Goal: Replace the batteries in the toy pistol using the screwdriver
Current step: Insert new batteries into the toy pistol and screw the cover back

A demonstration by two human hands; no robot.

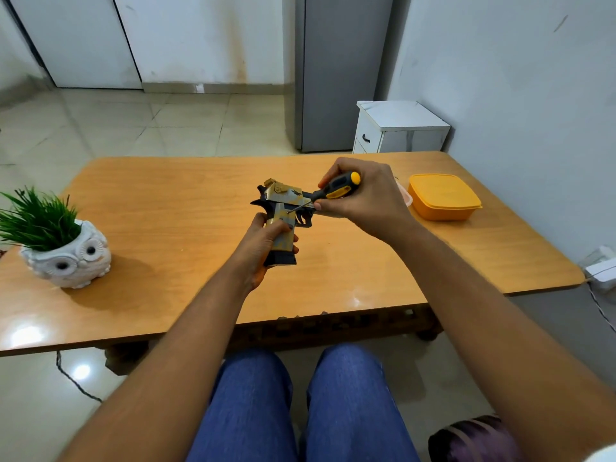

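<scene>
We held the tan-and-black plastic toy pistol point(284, 208) above the glossy orange-brown wooden tabletop point(173, 208), our left hand point(263, 243) clamped around its grip from the near side with the fingers wrapped over the front of the handle and the dark base of the magazine showing just below them. The barrel ran away from that hand toward the right, and its far end was hidden behind our right hand point(363, 198). That right hand was closed around the black-and-yellow handled screwdriver point(335, 188), the yellow butt end poking out near the knuckles and the thin metal shaft slanting down and left, away from the hand, so that its tip met the side of the pistol just above the grip; whether it sat in a screw head we could not tell. Just beyond the right hand, on the tabletop, stood a shut yellow plastic lidded box point(443, 196). Well off to the left of the left hand sat a white ceramic owl-shaped pot of green artificial grass point(68, 255).
</scene>
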